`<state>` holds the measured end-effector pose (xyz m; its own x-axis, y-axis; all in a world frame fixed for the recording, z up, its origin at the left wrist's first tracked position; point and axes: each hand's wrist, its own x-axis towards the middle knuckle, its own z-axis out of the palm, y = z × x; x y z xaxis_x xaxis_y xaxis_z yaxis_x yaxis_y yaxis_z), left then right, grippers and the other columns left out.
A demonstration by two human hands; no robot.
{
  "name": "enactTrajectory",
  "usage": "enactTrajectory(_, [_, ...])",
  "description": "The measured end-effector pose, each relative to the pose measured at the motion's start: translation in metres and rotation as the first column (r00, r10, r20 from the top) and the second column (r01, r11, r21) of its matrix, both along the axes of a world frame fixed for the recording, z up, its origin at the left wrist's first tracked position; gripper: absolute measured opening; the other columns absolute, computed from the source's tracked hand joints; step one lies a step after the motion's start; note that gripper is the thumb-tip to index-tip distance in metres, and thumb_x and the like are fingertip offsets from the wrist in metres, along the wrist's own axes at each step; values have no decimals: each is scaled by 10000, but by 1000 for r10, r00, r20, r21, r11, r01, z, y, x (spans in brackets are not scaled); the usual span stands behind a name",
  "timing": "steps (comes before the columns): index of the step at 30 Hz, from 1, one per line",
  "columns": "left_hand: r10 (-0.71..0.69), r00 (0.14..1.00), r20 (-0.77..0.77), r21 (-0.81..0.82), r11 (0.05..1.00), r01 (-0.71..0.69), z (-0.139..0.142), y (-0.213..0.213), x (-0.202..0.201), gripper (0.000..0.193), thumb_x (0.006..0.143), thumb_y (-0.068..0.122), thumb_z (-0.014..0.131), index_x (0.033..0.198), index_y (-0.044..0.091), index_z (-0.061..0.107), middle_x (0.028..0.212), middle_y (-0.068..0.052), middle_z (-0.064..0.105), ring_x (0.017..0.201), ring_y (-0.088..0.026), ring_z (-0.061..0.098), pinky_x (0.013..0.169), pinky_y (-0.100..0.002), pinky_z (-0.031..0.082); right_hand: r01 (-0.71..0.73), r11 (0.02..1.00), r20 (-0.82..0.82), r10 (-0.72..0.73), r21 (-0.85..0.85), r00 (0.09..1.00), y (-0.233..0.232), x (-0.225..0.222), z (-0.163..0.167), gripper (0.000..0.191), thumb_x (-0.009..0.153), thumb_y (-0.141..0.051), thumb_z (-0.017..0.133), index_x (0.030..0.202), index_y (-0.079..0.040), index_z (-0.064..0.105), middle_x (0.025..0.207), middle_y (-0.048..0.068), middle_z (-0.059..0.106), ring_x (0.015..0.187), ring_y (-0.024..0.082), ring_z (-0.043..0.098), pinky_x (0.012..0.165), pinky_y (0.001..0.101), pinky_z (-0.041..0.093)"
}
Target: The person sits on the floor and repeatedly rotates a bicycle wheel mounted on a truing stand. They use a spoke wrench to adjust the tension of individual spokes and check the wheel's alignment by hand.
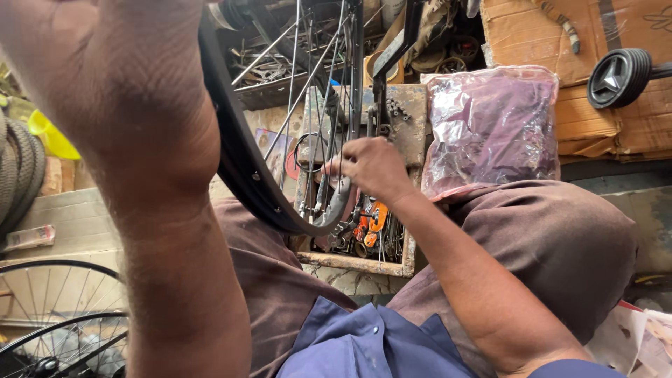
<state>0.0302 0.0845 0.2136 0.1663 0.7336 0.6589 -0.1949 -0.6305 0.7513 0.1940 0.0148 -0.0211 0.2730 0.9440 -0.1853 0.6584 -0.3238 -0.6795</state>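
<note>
The left hand [105, 77] fills the upper left corner, blurred and cut off by the frame; its fingers are out of sight, so its grip cannot be told, though it seems to steady the bicycle wheel rim [241, 164]. The right hand [371, 166] is closed narrowly among the spokes [308, 98], apparently pinching one, above a tray of small parts [357, 262] between the knees.
</note>
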Motion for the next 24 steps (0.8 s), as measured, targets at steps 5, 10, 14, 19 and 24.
enactTrajectory(5, [15, 1000, -2, 2, 1000, -15, -1, 0, 0, 340, 1112, 266, 694, 1295, -2, 595, 1162, -86, 677, 946, -109, 675, 821, -236, 551, -240, 971, 15, 240, 8, 971, 0, 11, -12, 607, 895, -669, 581, 1096, -121, 745, 1012, 122, 674, 1001, 281, 648, 874, 465, 524])
enactTrajectory(10, [4, 1000, 5, -3, 1000, -4, -2, 0, 0, 347, 1107, 269, 693, 1303, 0, 593, 1170, -89, 678, 949, -110, 681, 820, -238, 555, -293, 951, -57, 299, 102, 952, 0, 14, -19, 542, 976, -581, 581, 1217, -124, 743, 1062, 170, 659, 1040, 320, 618, 909, 477, 498])
enactTrajectory(14, [13, 1000, 5, -2, 1000, -13, -3, -1, -2, 354, 1103, 271, 692, 1310, 1, 592, 1177, -92, 679, 951, -112, 686, 818, -240, 559, -130, 991, -237, 131, 19, 963, 2, 11, -16, 426, 884, -521, 681, 1043, -143, 798, 992, 72, 744, 934, 201, 707, 861, 409, 584])
enactTrajectory(19, [14, 1000, 2, -6, 1000, -14, -4, -2, -1, 362, 1098, 273, 692, 1318, 3, 590, 1185, -95, 679, 953, -113, 692, 817, -242, 564, -103, 992, -269, 118, 70, 956, -2, 16, -12, 311, 866, -411, 744, 956, -124, 821, 923, 88, 701, 843, 216, 652, 764, 398, 571])
enactTrajectory(24, [11, 1000, 4, -7, 1000, -11, -3, -3, -2, 371, 1094, 275, 691, 1325, 5, 589, 1194, -98, 680, 956, -114, 698, 815, -244, 569, -163, 951, -158, 210, 264, 965, -7, 16, -8, 309, 888, -373, 769, 1032, -103, 808, 862, 89, 702, 817, 209, 669, 760, 371, 535])
